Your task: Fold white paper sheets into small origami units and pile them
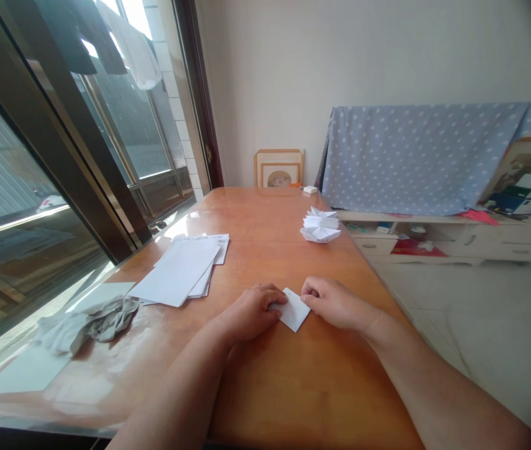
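A small folded piece of white paper [295, 310] lies on the wooden table between my hands, one corner pointing toward me. My left hand [258, 311] is closed on its left corner, with fingers over the top and the thumb low at the edge. At the right corner, my right hand [328, 301] has curled fingers and pinches the paper's edge. Farther off stands a stack of pleated white paper pieces [320, 226], near the table's right edge. How many layers the folded paper has, I cannot tell.
Loose white sheets [181, 269] are piled on the left of the table [265, 219]. Nearer me lie a crumpled grey cloth [110, 317] and a clear plastic cover [119, 369]. A small white box [310, 189] sits at the far edge. Glass doors flank the left side.
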Available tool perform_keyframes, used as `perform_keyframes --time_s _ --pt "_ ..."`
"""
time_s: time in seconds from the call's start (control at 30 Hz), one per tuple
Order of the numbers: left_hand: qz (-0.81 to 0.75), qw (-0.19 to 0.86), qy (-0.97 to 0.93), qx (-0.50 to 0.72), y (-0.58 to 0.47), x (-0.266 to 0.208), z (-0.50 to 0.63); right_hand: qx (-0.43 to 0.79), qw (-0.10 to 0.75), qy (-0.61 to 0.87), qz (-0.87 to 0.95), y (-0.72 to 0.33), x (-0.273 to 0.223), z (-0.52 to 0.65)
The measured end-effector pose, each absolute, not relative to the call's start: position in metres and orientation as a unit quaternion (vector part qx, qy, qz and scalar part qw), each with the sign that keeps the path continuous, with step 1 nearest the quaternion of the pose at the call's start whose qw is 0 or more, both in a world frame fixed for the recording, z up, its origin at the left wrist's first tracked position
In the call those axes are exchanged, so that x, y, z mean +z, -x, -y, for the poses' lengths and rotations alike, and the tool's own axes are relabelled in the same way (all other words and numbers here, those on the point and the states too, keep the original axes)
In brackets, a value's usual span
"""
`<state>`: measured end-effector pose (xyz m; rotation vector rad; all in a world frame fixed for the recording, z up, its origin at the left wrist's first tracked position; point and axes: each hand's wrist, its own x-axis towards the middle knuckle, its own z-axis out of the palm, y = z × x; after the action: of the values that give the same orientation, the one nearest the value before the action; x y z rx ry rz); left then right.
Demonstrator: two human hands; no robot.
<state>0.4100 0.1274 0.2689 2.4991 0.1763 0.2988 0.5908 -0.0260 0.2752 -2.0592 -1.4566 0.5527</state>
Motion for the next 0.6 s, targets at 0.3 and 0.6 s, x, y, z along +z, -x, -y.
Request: perform_keyframes --time_s 0.3,0.6 --pt "-0.049 0.274 -0.956 0.090 -0.407 0.274 -0.124 0.173 0.149 0.839 0.495 -0.605 0.275 0.030" --pt "-0.053 0.270 -0.957 0.091 -0.407 0.272 -0.124 0.143 0.194 0.823 0.515 -0.606 0.272 0.027"
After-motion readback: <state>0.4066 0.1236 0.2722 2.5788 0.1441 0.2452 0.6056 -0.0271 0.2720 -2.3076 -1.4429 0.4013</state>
